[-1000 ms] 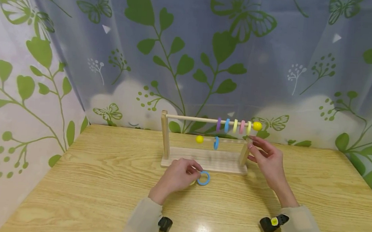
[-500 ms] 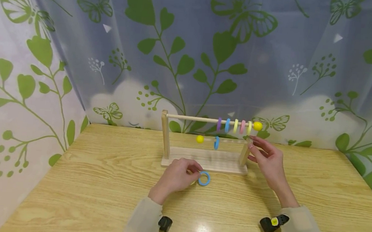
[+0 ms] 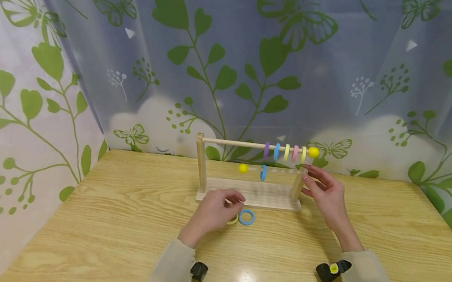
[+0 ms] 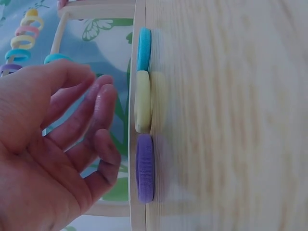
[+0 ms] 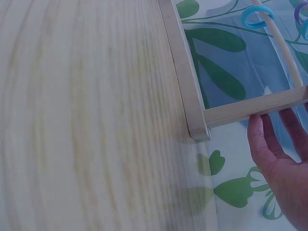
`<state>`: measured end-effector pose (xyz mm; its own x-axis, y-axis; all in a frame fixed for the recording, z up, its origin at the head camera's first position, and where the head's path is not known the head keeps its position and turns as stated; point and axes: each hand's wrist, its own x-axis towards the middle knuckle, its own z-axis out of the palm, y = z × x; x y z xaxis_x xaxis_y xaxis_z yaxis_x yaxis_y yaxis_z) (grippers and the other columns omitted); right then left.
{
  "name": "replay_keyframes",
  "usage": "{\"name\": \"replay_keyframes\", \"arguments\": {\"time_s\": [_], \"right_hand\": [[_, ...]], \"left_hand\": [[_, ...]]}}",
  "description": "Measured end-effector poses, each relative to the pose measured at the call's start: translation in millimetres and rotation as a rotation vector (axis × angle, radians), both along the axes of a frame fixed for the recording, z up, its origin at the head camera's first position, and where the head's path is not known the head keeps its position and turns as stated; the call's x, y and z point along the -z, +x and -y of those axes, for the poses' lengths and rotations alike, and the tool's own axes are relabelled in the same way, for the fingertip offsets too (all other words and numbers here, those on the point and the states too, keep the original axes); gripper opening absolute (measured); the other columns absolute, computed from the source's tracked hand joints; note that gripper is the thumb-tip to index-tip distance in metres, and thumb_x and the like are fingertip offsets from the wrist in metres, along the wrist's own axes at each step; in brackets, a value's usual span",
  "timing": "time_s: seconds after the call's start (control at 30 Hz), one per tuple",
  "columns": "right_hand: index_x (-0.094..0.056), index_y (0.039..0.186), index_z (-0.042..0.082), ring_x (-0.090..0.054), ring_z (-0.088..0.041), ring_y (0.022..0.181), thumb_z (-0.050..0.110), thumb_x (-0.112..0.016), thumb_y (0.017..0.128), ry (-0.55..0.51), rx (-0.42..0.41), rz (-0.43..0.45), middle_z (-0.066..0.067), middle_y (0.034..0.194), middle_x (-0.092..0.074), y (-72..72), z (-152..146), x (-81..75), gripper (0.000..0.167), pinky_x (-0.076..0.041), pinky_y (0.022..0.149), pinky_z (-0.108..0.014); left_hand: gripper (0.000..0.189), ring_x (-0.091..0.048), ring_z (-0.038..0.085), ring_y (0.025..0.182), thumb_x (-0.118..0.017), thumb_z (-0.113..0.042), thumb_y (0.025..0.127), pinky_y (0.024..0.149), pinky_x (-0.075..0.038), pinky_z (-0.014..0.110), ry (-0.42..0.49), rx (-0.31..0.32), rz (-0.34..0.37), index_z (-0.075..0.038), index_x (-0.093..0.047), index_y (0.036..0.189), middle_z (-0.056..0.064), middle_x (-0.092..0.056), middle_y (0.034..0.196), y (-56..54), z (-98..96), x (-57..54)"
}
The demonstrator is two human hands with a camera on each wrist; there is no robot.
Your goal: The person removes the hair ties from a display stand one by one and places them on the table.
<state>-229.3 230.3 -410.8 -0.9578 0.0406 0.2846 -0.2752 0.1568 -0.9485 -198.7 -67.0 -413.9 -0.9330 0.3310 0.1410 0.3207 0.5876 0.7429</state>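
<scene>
My left hand (image 3: 217, 210) hovers over rings on the table, thumb and fingers loosely bent with nothing between them. Below it lie a blue ring (image 3: 246, 217) and a yellow ring (image 3: 233, 220), partly covered by the hand. The left wrist view adds a purple ring (image 4: 145, 168) in line with them, hidden from the head view. My right hand (image 3: 326, 196) holds the short right post (image 3: 297, 186) of a wooden rack (image 3: 201, 168) near its top, thumb in front. One blue ring (image 3: 263, 173) hangs on the lower rod, which ends in a yellow ball (image 3: 243, 168).
On the upper rod (image 3: 233, 143) hang several rings: purple (image 3: 267, 150), blue, yellow, pink (image 3: 295, 153) and yellow. A yellow ball (image 3: 313, 153) caps its right end. The rack stands on the wooden table (image 3: 124, 221), before a patterned curtain (image 3: 231, 70).
My left hand has shifted slightly left, away from the blue ring, and more of the yellow ring shows. The right hand stays on the post.
</scene>
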Motion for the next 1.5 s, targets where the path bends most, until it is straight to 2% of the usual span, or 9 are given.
{"name": "replay_keyframes", "arguments": {"time_s": [0.1,0.37,0.6,0.8,0.9,1.17,1.5], "right_hand": [[-0.055,0.142,-0.003,-0.069,0.003,0.099,0.020,-0.065,0.101,0.036,0.012,0.005,0.020,0.114,-0.065,0.3,0,-0.4,0.048,-0.060,0.077,-0.021],[-0.055,0.142,-0.003,-0.069,0.002,0.099,0.020,-0.065,0.101,0.028,0.007,0.002,0.019,0.114,-0.065,-0.2,-1,-0.4,0.048,-0.061,0.077,-0.021],[-0.056,0.141,-0.004,-0.070,0.002,0.099,0.020,-0.065,0.101,0.024,0.005,0.002,0.020,0.113,-0.066,0.2,0,0.0,0.048,-0.061,0.077,-0.022],[-0.057,0.140,-0.005,-0.070,0.000,0.099,0.019,-0.065,0.101,0.011,0.001,-0.006,0.018,0.113,-0.067,-0.4,0,-0.1,0.046,-0.061,0.078,-0.024],[-0.057,0.140,-0.005,-0.070,0.000,0.099,0.019,-0.065,0.101,0.004,0.000,-0.004,0.018,0.113,-0.067,-0.2,0,-0.7,0.046,-0.061,0.078,-0.024],[-0.056,0.141,-0.005,-0.070,0.001,0.100,0.019,-0.065,0.101,0.006,-0.003,0.002,0.018,0.114,-0.066,-0.1,0,-1.0,0.047,-0.061,0.078,-0.023],[-0.056,0.140,-0.005,-0.070,0.002,0.099,0.018,-0.065,0.101,0.000,-0.004,0.000,0.019,0.113,-0.066,-0.6,0,-0.3,0.047,-0.061,0.078,-0.023]], "left_hand": [[0.020,-0.070,0.011,0.081,-0.062,-0.022,0.100,0.076,-0.057,0.027,0.046,-0.020,-0.014,-0.013,-0.077,0.111,-0.001,-0.077,0.101,0.2,-1.5,-1.6],[0.019,-0.068,0.010,0.078,-0.065,-0.022,0.100,0.070,-0.056,0.024,0.159,-0.067,-0.082,-0.012,-0.077,0.111,0.000,-0.076,0.099,2.1,-10.0,-4.9],[0.017,-0.070,0.013,0.077,-0.068,-0.021,0.097,0.073,-0.056,0.023,0.216,-0.118,-0.159,-0.012,-0.077,0.110,0.000,-0.077,0.098,1.3,-20.6,-4.8],[0.015,-0.069,0.012,0.077,-0.069,-0.020,0.096,0.072,-0.056,0.022,0.263,-0.150,-0.164,-0.016,-0.077,0.108,-0.001,-0.077,0.097,0.4,-29.2,-4.3],[0.015,-0.069,0.012,0.076,-0.070,-0.020,0.096,0.070,-0.056,0.022,0.290,-0.173,-0.173,-0.014,-0.077,0.108,0.000,-0.077,0.096,0.2,-34.5,-5.1],[0.017,-0.070,0.013,0.075,-0.072,-0.023,0.093,0.066,-0.055,0.021,0.334,-0.293,-0.197,-0.014,-0.078,0.107,-0.001,-0.078,0.093,-1.3,-51.0,-8.6],[0.017,-0.072,0.011,0.074,-0.075,-0.024,0.090,0.064,-0.054,0.020,0.398,-0.390,-0.218,-0.014,-0.078,0.104,-0.004,-0.078,0.093,-4.8,-67.0,-5.2]]}}
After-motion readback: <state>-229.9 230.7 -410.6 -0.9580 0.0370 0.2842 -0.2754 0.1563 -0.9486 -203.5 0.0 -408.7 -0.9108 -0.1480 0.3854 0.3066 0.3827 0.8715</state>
